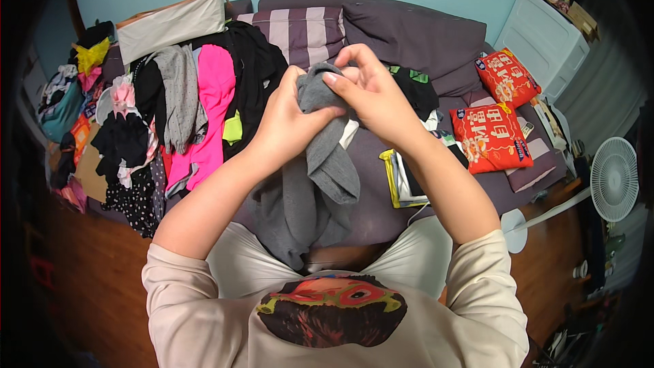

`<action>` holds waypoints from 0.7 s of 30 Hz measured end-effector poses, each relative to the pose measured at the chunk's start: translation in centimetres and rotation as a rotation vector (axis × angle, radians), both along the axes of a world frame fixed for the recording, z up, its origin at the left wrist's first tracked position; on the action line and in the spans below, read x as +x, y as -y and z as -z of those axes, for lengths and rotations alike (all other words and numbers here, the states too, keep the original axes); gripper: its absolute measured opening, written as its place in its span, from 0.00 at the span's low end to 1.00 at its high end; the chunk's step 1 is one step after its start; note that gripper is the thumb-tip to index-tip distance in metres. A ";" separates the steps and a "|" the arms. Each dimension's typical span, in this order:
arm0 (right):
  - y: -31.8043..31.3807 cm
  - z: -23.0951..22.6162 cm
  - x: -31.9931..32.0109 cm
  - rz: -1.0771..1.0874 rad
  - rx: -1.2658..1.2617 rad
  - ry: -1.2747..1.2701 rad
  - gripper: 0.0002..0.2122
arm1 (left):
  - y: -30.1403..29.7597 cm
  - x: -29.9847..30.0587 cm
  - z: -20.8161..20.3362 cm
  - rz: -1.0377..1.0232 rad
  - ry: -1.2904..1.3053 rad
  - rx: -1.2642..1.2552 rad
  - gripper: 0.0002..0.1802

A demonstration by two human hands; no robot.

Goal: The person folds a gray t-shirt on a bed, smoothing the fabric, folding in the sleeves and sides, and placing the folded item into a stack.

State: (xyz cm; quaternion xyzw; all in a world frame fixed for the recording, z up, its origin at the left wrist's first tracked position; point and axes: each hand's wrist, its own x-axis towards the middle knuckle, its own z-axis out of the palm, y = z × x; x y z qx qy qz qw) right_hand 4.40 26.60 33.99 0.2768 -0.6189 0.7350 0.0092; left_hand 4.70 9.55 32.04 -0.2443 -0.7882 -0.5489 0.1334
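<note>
A dark grey knit garment hangs in front of me over the sofa's front edge, its upper end gathered between my hands. My left hand grips the bunched cloth from the left, thumb across the front. On the other side my right hand pinches the garment's top edge between thumb and fingers. The cloth falls in folds down towards my knees. Whether it is a top or trousers I cannot tell.
A purple-grey sofa spans the view. Left lie heaped clothes, including a bright pink garment, beside a cream fabric box. Right are red packages, folded dark clothes, a yellow-edged item and a white fan.
</note>
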 end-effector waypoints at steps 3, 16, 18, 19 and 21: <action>-0.8 1.8 0.8 0.199 -0.101 -0.150 0.10 | 0.7 -0.7 1.1 -0.098 -0.142 -0.072 0.22; 0.6 18.8 4.0 0.408 0.254 -0.131 0.19 | 3.1 -1.0 0.0 -0.077 -0.311 0.016 0.31; 0.2 18.0 3.7 0.495 0.260 -0.288 0.09 | 4.3 -1.0 0.2 -0.102 -0.302 0.011 0.30; 0.1 17.4 3.9 0.490 0.274 -0.309 0.07 | 4.9 -0.9 0.4 -0.123 -0.282 0.003 0.30; 0.3 16.2 4.3 0.476 0.241 -0.217 0.07 | 6.4 -0.9 0.8 -0.180 -0.234 -0.040 0.30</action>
